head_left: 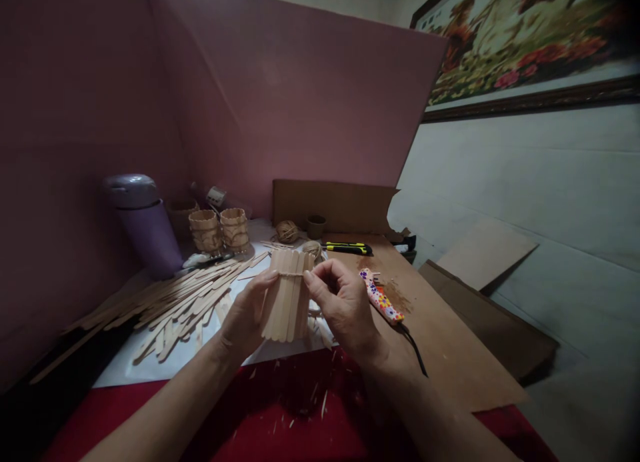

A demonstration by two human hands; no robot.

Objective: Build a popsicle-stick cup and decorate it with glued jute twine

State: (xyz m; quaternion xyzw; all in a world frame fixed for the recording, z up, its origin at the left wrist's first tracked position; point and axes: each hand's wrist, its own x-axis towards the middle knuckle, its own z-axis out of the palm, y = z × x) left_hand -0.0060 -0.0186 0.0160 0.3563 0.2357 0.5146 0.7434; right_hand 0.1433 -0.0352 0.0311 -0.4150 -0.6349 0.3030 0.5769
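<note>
A small cup made of upright wooden craft sticks (289, 295) is held up between both hands, with a strand of jute twine (293, 274) running round its upper part. My left hand (245, 315) wraps the cup's left side, fingers curled on it. My right hand (340, 302) sits at the cup's right edge, thumb and forefinger pinched on the twine there. A ball of twine (313, 250) lies just behind the cup.
A heap of loose craft sticks (170, 302) lies left on a white sheet. Two finished stick cups (220, 230) stand behind, next to a purple flask (145, 222). A second twine ball (287, 232), a yellow-black cutter (349, 248) and a dotted tool with a cord (383, 302) lie on a cardboard sheet (450, 342).
</note>
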